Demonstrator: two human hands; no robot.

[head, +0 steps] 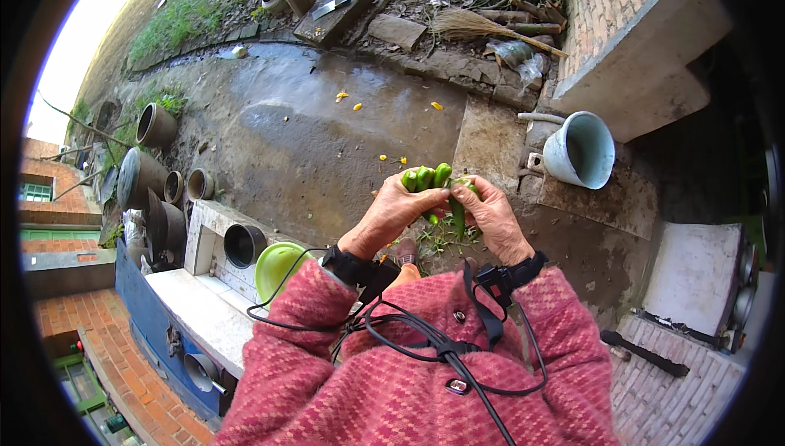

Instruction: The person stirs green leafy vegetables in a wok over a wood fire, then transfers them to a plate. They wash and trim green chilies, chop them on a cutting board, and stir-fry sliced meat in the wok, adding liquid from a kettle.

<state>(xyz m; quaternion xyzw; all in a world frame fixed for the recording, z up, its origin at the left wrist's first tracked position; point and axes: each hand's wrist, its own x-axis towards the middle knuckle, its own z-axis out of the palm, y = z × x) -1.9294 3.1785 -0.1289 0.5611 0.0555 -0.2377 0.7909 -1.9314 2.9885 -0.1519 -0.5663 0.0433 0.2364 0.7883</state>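
Observation:
Several green peppers (424, 178) are bunched in my left hand (398, 204), which closes around them in front of my chest. My right hand (495, 212) pinches another green pepper (458, 213) between thumb and fingers, right beside the bunch; its tip points down toward my body. The two hands nearly touch at the thumbs. Beneath them, green scraps (438, 242) of leaf or stem lie scattered on the ground around my shoes. Both wrists wear black straps with cables attached.
A light blue bucket (579, 150) stands to the right. At left are a white tiled sink (211, 289), a black pot (244, 245), a lime-green basin (276, 268) and several clay pots. Ahead, a cleaver (328, 9) lies on a block (336, 17) near a straw broom (469, 24).

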